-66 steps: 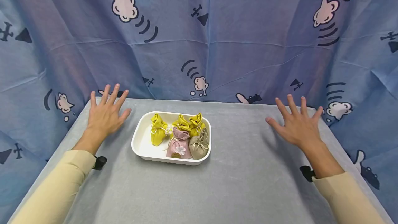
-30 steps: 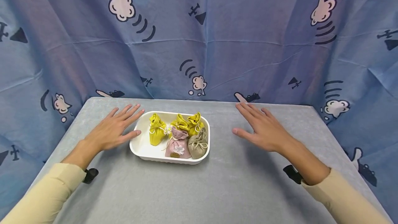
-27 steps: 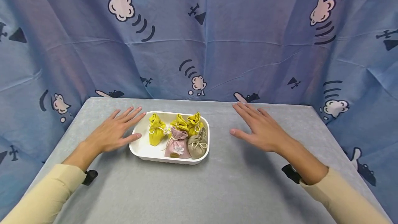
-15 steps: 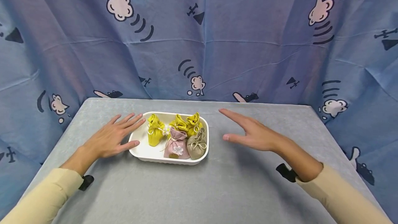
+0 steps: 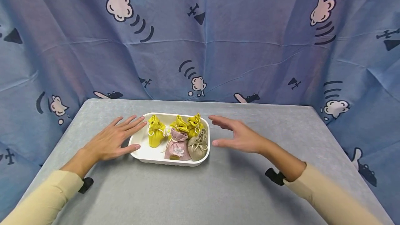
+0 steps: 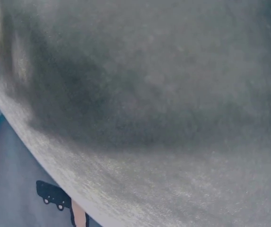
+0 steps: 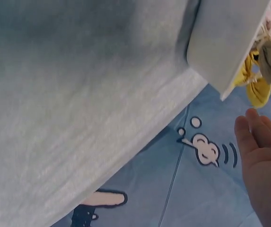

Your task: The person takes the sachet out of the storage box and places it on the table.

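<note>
Fingers of left hand [image 5: 109,140] are held extended and spread, nothing gripped, at 9 o'clock of white rounded-rectangular tray [image 5: 150,154]; rim contact can't be told. In tray: yellow fabric drawstring pouch [image 5: 155,135] at 10, pink flowered fabric pouch [image 5: 176,145] at 5, two more yellow pouches [image 5: 180,125] at 2, taupe fabric pouch [image 5: 197,150] at 4. Right hand [image 5: 240,137] is held just beside tray at 3, fingers loosely extended, nothing gripped.

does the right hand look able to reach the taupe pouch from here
Likely yes: the right hand is empty beside the white tray, the taupe pouch sits at that end, and nothing covers it from above.
</note>
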Available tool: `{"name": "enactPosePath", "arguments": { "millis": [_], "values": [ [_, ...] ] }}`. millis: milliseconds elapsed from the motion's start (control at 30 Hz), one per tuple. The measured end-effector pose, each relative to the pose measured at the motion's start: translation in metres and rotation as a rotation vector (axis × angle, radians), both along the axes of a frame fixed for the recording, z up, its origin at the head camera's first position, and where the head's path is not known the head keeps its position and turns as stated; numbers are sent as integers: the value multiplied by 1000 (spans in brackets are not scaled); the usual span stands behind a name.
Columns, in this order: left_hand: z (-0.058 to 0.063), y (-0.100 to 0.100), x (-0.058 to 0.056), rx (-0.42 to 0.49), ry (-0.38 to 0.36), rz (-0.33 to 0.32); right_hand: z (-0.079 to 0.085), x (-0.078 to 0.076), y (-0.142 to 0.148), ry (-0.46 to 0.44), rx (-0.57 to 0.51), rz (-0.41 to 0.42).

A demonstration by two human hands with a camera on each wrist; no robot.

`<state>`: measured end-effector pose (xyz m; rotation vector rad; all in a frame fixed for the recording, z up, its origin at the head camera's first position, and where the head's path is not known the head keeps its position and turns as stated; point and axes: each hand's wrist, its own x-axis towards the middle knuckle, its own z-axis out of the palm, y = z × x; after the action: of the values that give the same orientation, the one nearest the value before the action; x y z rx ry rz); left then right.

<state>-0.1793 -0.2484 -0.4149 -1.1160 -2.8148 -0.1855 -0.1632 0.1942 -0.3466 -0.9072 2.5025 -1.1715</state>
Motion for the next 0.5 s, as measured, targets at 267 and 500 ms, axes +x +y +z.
{"name": "enactPosePath", "arguments": {
  "millis": [267,500],
  "values": [
    [-2,0,0,0,3,2,-9,-1,-15,-19,-52,50],
    [-5,-1,0,13,8,3,-16,-3,-26,-49,-90,83]
  ]
}}
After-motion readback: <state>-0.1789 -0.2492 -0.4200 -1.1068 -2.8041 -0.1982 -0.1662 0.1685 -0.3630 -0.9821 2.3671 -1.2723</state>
